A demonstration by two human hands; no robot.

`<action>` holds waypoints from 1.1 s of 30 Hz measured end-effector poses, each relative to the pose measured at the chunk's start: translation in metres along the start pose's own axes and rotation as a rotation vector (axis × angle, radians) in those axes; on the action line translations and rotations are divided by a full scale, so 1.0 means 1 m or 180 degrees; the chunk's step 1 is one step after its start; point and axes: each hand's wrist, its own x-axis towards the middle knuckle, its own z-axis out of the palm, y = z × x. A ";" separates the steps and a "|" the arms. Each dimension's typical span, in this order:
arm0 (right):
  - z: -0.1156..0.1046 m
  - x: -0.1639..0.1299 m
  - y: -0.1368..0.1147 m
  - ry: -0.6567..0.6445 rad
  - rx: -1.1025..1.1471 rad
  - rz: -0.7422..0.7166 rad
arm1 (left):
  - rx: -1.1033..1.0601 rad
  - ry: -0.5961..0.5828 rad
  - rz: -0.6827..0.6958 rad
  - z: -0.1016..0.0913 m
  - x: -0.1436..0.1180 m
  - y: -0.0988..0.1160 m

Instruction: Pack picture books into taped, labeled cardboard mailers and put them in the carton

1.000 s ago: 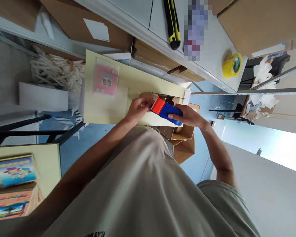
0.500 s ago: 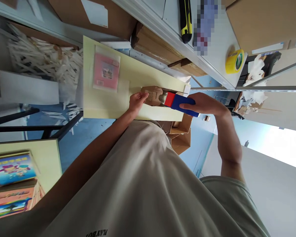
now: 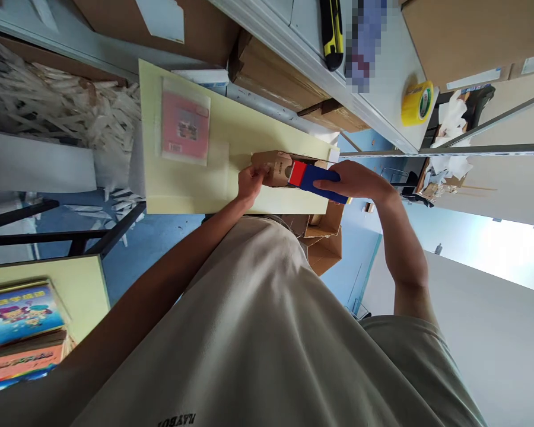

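Observation:
My right hand (image 3: 360, 181) grips a blue and red tape dispenser (image 3: 314, 176), its red end pressed against a small brown cardboard box (image 3: 273, 166). That box lies on a pale yellow table top (image 3: 231, 127). My left hand (image 3: 251, 181) holds the box's near end, fingers on its edge. A pink packet in clear wrap (image 3: 184, 126) lies flat on the same table top, to the left of the box and apart from both hands.
A grey bench holds a yellow-black utility knife (image 3: 332, 32) and a yellow tape roll (image 3: 417, 102). Cardboard boxes (image 3: 271, 74) stand behind the table. Shredded white paper (image 3: 66, 107) is piled at left. Open cartons (image 3: 323, 240) sit on the blue floor. Colourful books (image 3: 20, 314) lie lower left.
The dispenser first slid right, off the box, exposing its top; now it is back against the box's end. My left hand has stayed on the box's near end.

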 end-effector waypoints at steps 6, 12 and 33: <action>0.003 -0.006 -0.007 0.0040 -0.0020 0.0084 | 0.0514 0.0574 -0.0240 -0.009 0.006 -0.012; 0.007 -0.011 -0.003 0.0040 0.0020 0.0001 | 0.0484 -0.0454 0.0873 -0.010 -0.026 -0.013; 0.016 -0.014 0.003 0.0128 -0.0181 -0.0314 | 0.1762 -0.1314 0.1912 0.005 -0.019 0.065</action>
